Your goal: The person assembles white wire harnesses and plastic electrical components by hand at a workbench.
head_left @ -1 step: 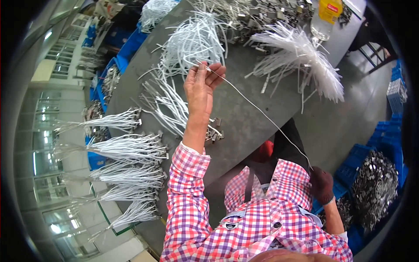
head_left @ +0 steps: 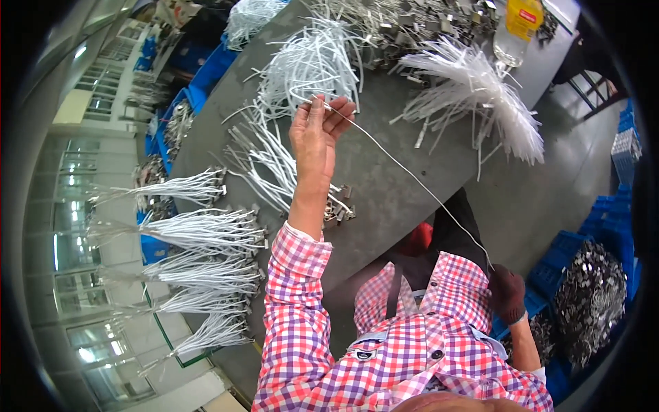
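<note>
My bare left hand (head_left: pixel 317 134) is raised over the table, thumb and fingertips pinching one end of a thin pale wire (head_left: pixel 412 176). A short white tube seems to meet the wire at the fingertips; the join is too small to make out. The wire runs in a slack curve down to my right hand (head_left: pixel 506 294), which wears a dark glove and is closed round its other end beside my right hip. Just beyond my left hand lies a tangled heap of white tubes (head_left: pixel 312 65). More white tubes (head_left: pixel 271 161) with metal ends lie beside my left wrist.
Bundles of white cords (head_left: pixel 206 233) with metal ends line the table's left side. Translucent strips (head_left: pixel 473 103) and a clear bottle (head_left: pixel 513 38) with a yellow label stand farther right, near piled metal parts (head_left: pixel 419 27). Blue crates (head_left: pixel 549 271) with metal pieces (head_left: pixel 590 295) sit at right.
The table and its heaps have shifted very slightly to the right and down in the picture. Both hands keep their hold on the wire, with no other visible difference.
</note>
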Tool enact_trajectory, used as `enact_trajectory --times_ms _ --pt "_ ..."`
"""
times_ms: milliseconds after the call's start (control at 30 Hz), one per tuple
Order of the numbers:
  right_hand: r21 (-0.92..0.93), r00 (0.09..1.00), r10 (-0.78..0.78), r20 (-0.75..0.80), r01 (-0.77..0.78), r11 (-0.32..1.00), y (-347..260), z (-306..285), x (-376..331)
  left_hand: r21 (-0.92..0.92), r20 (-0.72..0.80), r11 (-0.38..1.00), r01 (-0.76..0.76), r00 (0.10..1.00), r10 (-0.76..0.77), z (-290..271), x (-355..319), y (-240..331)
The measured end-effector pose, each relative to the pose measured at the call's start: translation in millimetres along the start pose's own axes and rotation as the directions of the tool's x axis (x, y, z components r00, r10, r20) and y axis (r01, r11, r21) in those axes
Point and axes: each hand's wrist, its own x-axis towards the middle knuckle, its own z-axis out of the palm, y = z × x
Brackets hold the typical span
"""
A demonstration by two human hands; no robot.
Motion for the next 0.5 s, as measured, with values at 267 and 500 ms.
enact_trajectory --times_ms 267,500 --pt "0.063 0.999 0.040 -0.036 -0.038 0.997 12 10 -13 -0.019 -0.055 0.997 -0.069 0.996 0.068 -4 10 22" --pt "-0.021 0.996 0.080 0.036 -0.080 0.997 12 8 -16 0.053 0.016 0.998 -0.020 1.000 0.019 -12 6 18"
